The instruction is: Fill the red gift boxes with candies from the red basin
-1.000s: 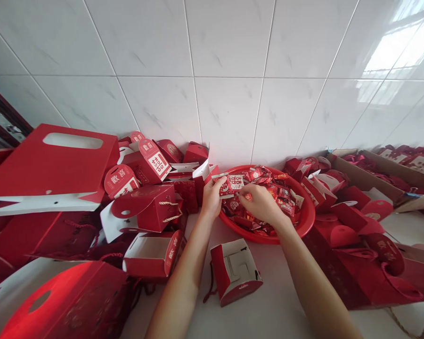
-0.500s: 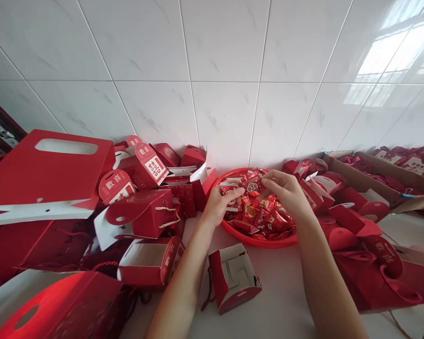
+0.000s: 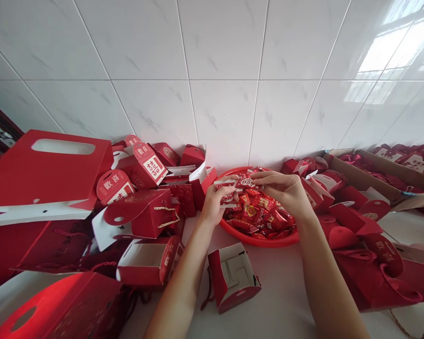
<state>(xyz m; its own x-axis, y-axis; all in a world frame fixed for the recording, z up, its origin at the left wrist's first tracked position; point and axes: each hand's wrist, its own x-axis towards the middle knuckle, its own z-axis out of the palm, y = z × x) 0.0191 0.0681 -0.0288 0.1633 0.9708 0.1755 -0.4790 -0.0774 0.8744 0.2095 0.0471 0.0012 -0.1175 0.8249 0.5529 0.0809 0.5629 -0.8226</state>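
A round red plastic basket [image 3: 256,241] holds a heap of red-wrapped candies [image 3: 265,214]. Over its left side, my left hand [image 3: 214,201] is closed on wrapped candies [image 3: 228,197], thumb on top. My right hand [image 3: 286,190] is above the middle of the heap, its fingers pinching another red and white wrapped candy [image 3: 245,182] close to those in the left. Just in front of the basket, between my forearms, an open red gift box [image 3: 233,278] sits on the white surface, its pale inside facing up and a dark cord at its left.
Red gift boxes [image 3: 141,214] are piled on the left, some with rope handles. More red boxes [image 3: 353,212] crowd the right side. Behind them stand cardboard cartons [image 3: 367,172] with red items. A white tiled wall [image 3: 222,117] rises behind the basket.
My right hand has shifted left, bringing its candy up to those in my left hand. My left hand has moved slightly left. The open box stays in place.
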